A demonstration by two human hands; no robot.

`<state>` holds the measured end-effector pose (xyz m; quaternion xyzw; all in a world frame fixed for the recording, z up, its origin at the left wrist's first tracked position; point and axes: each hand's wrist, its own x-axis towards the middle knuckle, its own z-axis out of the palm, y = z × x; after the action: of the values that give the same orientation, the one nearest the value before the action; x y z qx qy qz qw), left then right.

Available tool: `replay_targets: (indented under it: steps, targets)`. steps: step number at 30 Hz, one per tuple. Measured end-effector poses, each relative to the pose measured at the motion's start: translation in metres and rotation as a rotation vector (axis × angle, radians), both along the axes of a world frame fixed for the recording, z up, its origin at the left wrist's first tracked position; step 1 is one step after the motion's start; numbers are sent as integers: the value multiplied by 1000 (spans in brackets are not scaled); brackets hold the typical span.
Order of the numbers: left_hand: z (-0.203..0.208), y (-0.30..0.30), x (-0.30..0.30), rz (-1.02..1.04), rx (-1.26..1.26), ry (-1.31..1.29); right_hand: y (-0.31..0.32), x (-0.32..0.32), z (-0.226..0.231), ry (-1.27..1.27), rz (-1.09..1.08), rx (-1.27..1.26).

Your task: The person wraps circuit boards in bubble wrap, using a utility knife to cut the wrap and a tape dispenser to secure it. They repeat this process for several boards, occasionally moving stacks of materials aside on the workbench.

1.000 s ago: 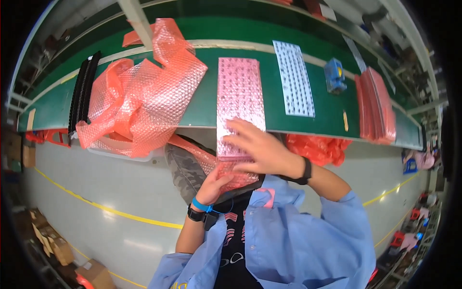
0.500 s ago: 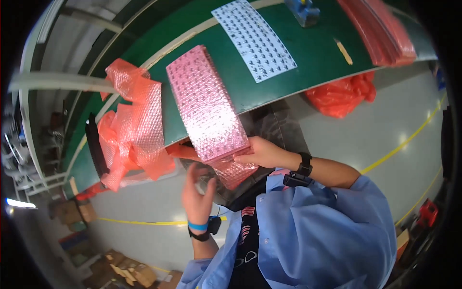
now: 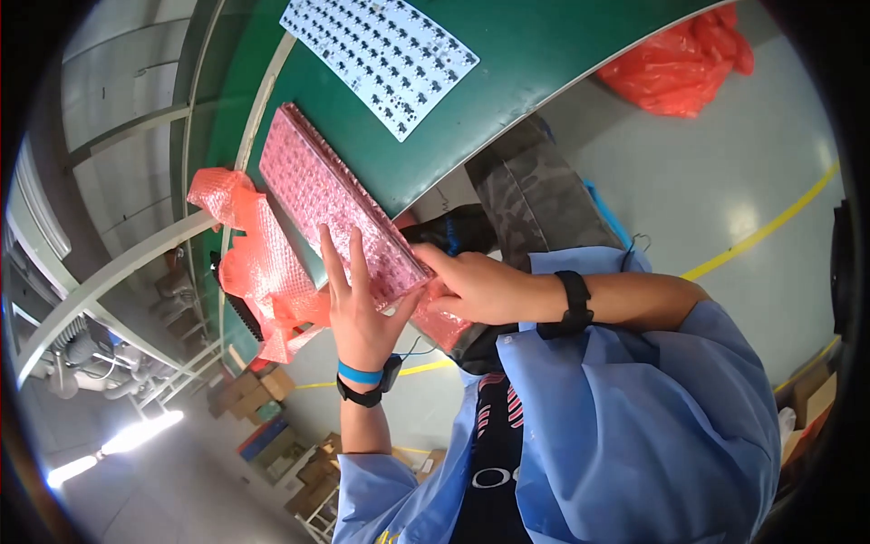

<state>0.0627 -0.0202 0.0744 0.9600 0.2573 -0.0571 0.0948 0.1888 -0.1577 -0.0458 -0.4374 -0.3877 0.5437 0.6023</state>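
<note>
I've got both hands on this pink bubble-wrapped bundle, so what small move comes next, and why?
Probably fold the loose flap up over the bundle's near end: it hangs below that end, the right hand is at the corner beside it, and the left hand lies spread where it could steady the wrap.

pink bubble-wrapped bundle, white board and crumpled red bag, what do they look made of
Pink bubble-wrapped bundle: seemingly glossy plastic film, from its dimpled surface and bright glints.

White board: perhaps stiff plastic or coated metal with a matte finish, since it lies flat with straight edges; the look leaves it open.

Crumpled red bag: probably thin, slightly shiny plastic, given its soft creases and highlights.
</note>
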Motion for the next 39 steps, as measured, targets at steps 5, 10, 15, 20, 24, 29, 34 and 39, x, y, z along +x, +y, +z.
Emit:
replay_targets:
  steps: [5,10,15,20,24,29,34,39]
  targets:
    - [-4,0,-22,28,-25,-53,0,10,17,8,-44,224]
    - [-16,1,-57,145,-202,-310,6,9,27,-76,80,262]
    - [-5,-3,-57,215,-149,-303,11,8,27,-237,25,355]
    - [-8,-10,-58,218,-157,-544,19,-1,29,-330,0,394]
    - [-8,-1,-64,72,-29,-538,25,-6,28,-360,12,414]
    - [-10,2,-73,78,-98,-542,28,-3,35,-373,56,398]
    - [-9,5,-73,101,-188,-587,30,-4,34,-351,88,381]
    - [-4,11,-69,80,-197,-531,30,-3,34,-354,75,359]
